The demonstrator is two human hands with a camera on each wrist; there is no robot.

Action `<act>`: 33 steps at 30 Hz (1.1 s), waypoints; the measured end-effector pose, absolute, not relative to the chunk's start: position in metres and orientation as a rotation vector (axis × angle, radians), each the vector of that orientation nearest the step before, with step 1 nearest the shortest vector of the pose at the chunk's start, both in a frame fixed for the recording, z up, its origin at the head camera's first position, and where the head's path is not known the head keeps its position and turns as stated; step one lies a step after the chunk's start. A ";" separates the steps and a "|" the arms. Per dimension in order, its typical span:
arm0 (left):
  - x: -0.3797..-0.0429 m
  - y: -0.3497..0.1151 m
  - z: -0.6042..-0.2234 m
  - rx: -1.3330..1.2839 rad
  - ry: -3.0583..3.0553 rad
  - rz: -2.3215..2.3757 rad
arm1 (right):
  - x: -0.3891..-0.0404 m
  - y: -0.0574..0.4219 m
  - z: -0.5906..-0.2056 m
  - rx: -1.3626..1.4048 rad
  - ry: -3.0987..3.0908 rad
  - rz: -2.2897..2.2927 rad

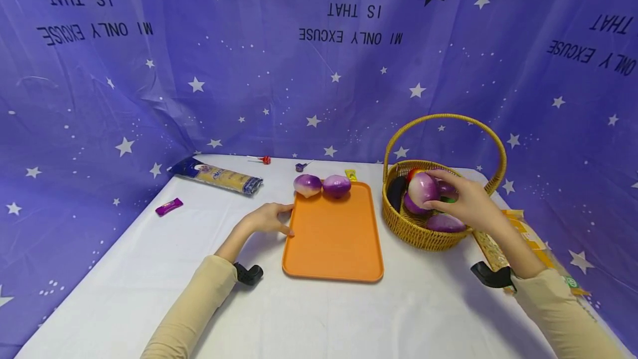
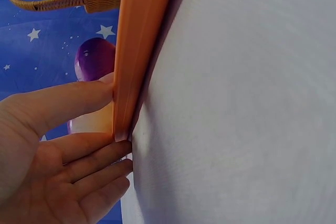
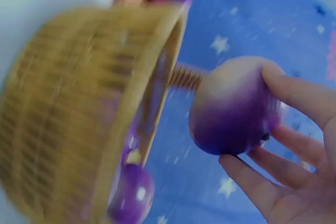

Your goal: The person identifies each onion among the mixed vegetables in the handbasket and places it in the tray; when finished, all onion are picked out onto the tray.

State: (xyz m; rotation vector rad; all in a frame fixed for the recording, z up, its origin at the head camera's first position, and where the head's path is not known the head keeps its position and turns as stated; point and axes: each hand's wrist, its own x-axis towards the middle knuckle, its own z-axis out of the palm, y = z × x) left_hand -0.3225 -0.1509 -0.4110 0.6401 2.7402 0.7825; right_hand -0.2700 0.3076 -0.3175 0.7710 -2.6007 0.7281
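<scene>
Right hand: right hand (image 1: 466, 198) grips the held turnip (image 1: 423, 190), purple and white, thumb on one side, fingers round the other.
Held turnip: between right thumb and fingertips, above the basket's opening.
Basket: wicker basket (image 1: 418, 237) just below the right fingers, handle arching beyond them.
In basket: dark eggplant (image 1: 396, 193) left of the right fingers; purple vegetable (image 1: 446, 224) below them, by the near rim; others partly hidden.
Left hand: left hand (image 1: 271, 219) has fingers fairly straight, spread from the thumb; thumb and forefinger touch the tray's edge.
Tray: orange tray (image 1: 334, 237), flat on the white table (image 1: 399, 314), extending right from the left fingertips.
Turnip pair: two turnips (image 1: 336, 186) ahead of the left fingers, side by side at the tray's far end.
Left side: pasta packet (image 1: 219, 178) beyond and left of the left fingers; purple-wrapped sweet (image 1: 169, 206) farther left.
Right side: orange-and-clear bag (image 1: 535, 242) right of the right fingers, partly under the forearm.
</scene>
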 end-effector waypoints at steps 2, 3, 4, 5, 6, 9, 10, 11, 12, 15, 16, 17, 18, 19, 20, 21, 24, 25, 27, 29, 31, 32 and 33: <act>-0.323 -0.151 -0.411 0.640 2.741 0.783 | -0.264 0.296 -0.319 0.767 -2.588 0.791; -0.323 -0.151 -0.411 0.639 2.740 0.782 | -0.262 0.290 -0.319 0.771 -2.575 0.810; -0.323 -0.151 -0.411 0.638 2.740 0.781 | -0.259 0.284 -0.320 0.778 -2.568 0.831; -0.323 -0.151 -0.411 0.636 2.740 0.780 | -0.257 0.278 -0.320 0.778 -2.562 0.832; -0.323 -0.151 -0.411 0.633 2.739 0.780 | -0.256 0.272 -0.321 0.782 -2.555 0.829; -0.323 -0.152 -0.410 0.628 2.737 0.782 | -0.255 0.251 -0.323 0.807 -2.528 0.810; -0.322 -0.152 -0.410 0.628 2.737 0.784 | -0.256 0.244 -0.325 0.823 -2.525 0.833; -0.322 -0.152 -0.410 0.630 2.737 0.784 | -0.256 0.236 -0.326 0.837 -2.521 0.848; -0.321 -0.152 -0.409 0.632 2.737 0.786 | -0.258 0.229 -0.328 0.860 -2.514 0.879; -0.320 -0.151 -0.409 0.645 2.741 0.783 | -0.265 0.206 -0.333 0.916 -2.506 1.003; -0.320 -0.151 -0.409 0.648 2.741 0.782 | -0.268 0.198 -0.336 0.934 -2.504 1.033; -0.320 -0.151 -0.409 0.651 2.742 0.781 | -0.271 0.191 -0.338 0.946 -2.502 1.046; -0.320 -0.151 -0.409 0.653 2.742 0.781 | -0.276 0.185 -0.341 0.962 -2.497 1.067; -0.320 -0.151 -0.409 0.654 2.743 0.779 | -0.280 0.178 -0.343 0.973 -2.495 1.081; -0.320 -0.151 -0.409 0.653 2.743 0.780 | -0.284 0.172 -0.346 0.986 -2.493 1.089; -0.320 -0.151 -0.409 0.651 2.743 0.782 | -0.289 0.166 -0.349 0.998 -2.495 1.101; -0.320 -0.151 -0.409 0.647 2.745 0.779 | -0.305 0.149 -0.357 1.017 -2.505 1.123; -0.320 -0.151 -0.409 0.646 2.746 0.778 | -0.309 0.144 -0.361 1.013 -2.514 1.104; -0.321 -0.151 -0.410 0.646 2.746 0.779 | -0.317 0.135 -0.366 0.990 -2.532 1.067; -0.321 -0.152 -0.411 0.653 2.749 0.774 | -0.322 0.126 -0.371 0.948 -2.555 1.022; -0.321 -0.152 -0.412 0.661 2.753 0.772 | -0.325 0.118 -0.375 0.908 -2.595 0.973; -0.321 -0.152 -0.412 0.665 2.755 0.770 | -0.326 0.115 -0.377 0.890 -2.618 0.957; -0.322 -0.152 -0.412 0.668 2.757 0.769 | -0.327 0.112 -0.379 0.878 -2.642 0.947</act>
